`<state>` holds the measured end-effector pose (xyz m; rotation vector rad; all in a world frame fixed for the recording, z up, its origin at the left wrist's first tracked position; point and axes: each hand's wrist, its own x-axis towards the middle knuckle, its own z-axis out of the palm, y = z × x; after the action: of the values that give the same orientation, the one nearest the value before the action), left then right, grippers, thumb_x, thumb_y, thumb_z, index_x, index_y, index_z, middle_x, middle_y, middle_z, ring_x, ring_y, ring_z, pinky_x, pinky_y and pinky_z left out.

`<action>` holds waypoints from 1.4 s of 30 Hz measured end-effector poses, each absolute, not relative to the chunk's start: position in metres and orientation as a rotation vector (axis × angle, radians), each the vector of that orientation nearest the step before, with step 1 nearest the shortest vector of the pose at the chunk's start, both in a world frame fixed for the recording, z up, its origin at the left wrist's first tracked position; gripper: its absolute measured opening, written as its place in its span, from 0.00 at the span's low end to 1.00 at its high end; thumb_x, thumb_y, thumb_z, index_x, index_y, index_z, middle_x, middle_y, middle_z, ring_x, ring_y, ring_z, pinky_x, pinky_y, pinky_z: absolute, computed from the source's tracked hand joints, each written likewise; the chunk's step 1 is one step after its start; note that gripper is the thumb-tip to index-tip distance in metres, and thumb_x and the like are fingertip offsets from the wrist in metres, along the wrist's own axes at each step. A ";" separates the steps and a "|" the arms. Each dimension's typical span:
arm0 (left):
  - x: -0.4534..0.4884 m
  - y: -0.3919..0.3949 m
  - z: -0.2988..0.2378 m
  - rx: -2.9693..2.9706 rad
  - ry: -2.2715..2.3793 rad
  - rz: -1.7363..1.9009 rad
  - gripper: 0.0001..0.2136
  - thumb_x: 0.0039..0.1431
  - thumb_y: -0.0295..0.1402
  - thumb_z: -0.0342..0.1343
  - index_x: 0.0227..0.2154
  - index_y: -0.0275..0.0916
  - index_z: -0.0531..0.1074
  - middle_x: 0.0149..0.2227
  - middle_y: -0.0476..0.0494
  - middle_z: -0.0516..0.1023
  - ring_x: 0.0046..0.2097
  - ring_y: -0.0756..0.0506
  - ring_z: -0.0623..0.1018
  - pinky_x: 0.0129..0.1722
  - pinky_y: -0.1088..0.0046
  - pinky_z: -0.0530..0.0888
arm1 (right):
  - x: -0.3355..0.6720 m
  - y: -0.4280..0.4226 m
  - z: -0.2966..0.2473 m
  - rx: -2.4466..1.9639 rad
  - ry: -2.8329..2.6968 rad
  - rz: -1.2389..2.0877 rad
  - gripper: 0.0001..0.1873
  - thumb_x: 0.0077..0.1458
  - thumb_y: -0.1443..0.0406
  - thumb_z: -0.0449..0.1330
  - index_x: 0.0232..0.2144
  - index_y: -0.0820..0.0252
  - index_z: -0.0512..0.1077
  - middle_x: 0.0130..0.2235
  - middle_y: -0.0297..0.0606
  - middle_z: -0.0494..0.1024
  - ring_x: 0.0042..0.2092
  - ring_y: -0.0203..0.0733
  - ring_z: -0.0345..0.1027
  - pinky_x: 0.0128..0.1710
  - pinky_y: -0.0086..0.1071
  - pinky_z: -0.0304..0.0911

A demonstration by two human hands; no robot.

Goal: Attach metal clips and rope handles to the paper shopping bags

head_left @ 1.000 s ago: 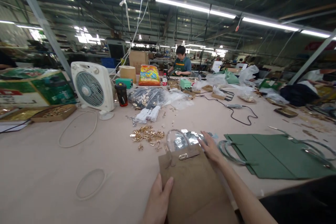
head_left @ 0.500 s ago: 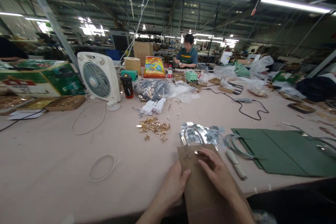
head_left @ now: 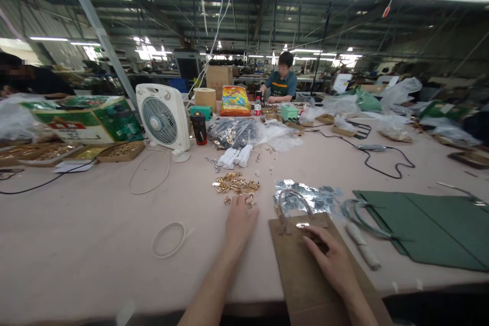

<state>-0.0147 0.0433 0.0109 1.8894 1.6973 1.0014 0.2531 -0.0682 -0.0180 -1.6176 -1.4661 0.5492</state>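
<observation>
A brown bag panel (head_left: 301, 270) with a loop handle (head_left: 292, 194) at its top lies over the table's front edge. A small shiny metal piece (head_left: 302, 225) sits near its upper edge. My right hand (head_left: 334, 262) rests on the panel, thumb and forefinger apart, the fingertips at that metal piece. Stretched forward over the table, my left hand (head_left: 240, 221) has its fingertips at a few loose gold metal fittings (head_left: 250, 199). Its thumb stands off to the side, and the undersides of its fingers are hidden. The main pile of gold fittings (head_left: 234, 182) is just beyond.
Silvery foil-like pieces (head_left: 309, 196) lie behind the brown panel. Green bag panels (head_left: 431, 224) and a wrapped roll (head_left: 362, 245) are to the right. A coiled pale strip (head_left: 169, 240), a fan (head_left: 162, 117) and a tumbler (head_left: 199, 128) stand leftward. A co-worker (head_left: 281, 81) sits across.
My left hand has let go of the brown panel's left edge and moved forward-left to the gold fittings. My right hand stays on the panel. The view has turned slightly left.
</observation>
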 end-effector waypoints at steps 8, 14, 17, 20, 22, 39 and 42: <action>-0.011 0.062 -0.007 1.955 1.541 1.073 0.05 0.65 0.31 0.56 0.41 0.41 0.74 0.44 0.41 0.76 0.47 0.39 0.77 0.49 0.61 0.74 | 0.255 -0.071 -0.010 -1.499 -1.106 0.710 0.24 0.57 0.48 0.66 0.48 0.57 0.80 0.50 0.46 0.83 0.53 0.56 0.76 0.54 0.46 0.73; 0.028 0.026 0.006 1.797 1.179 1.179 0.11 0.68 0.40 0.56 0.48 0.40 0.75 0.46 0.41 0.79 0.46 0.43 0.80 0.48 0.66 0.79 | 0.261 -0.075 -0.009 -1.407 -0.967 0.677 0.24 0.57 0.49 0.68 0.48 0.57 0.80 0.48 0.46 0.84 0.51 0.55 0.77 0.53 0.46 0.73; 0.057 -0.003 0.011 1.694 0.873 1.152 0.11 0.68 0.39 0.58 0.50 0.43 0.76 0.49 0.41 0.79 0.48 0.44 0.80 0.50 0.66 0.79 | 0.260 -0.080 -0.006 -1.345 -0.995 0.681 0.22 0.59 0.49 0.66 0.49 0.57 0.79 0.46 0.44 0.85 0.46 0.52 0.79 0.47 0.43 0.75; 0.076 -0.023 0.013 1.745 0.712 1.087 0.11 0.67 0.36 0.60 0.50 0.45 0.77 0.50 0.43 0.78 0.49 0.44 0.80 0.51 0.66 0.80 | 0.257 -0.083 0.001 -1.313 -1.097 0.698 0.21 0.61 0.50 0.65 0.50 0.55 0.80 0.47 0.43 0.84 0.46 0.51 0.79 0.48 0.42 0.76; 0.083 -0.028 0.013 1.792 0.677 1.092 0.10 0.65 0.34 0.61 0.48 0.44 0.78 0.49 0.43 0.78 0.49 0.43 0.80 0.51 0.65 0.80 | 0.254 -0.084 0.005 -1.307 -1.176 0.689 0.18 0.60 0.51 0.66 0.46 0.54 0.82 0.47 0.42 0.85 0.48 0.52 0.78 0.51 0.42 0.75; 0.105 -0.024 -0.002 1.558 0.629 1.135 0.13 0.63 0.40 0.64 0.48 0.40 0.80 0.49 0.40 0.82 0.49 0.42 0.82 0.50 0.65 0.82 | 0.252 -0.081 -0.005 -1.239 -1.087 0.738 0.15 0.57 0.52 0.68 0.40 0.54 0.82 0.43 0.41 0.85 0.44 0.51 0.79 0.48 0.43 0.77; 0.104 -0.025 0.002 1.649 0.685 1.135 0.13 0.66 0.40 0.60 0.49 0.43 0.80 0.50 0.41 0.83 0.51 0.42 0.82 0.54 0.63 0.79 | 0.250 -0.082 -0.005 -1.263 -1.060 0.737 0.14 0.58 0.53 0.68 0.40 0.55 0.80 0.41 0.41 0.85 0.43 0.50 0.80 0.47 0.43 0.77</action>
<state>0.1035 -0.0249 0.0015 1.6486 0.6848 1.1350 0.2504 -0.0823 -0.0053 -1.2625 -1.0602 0.7373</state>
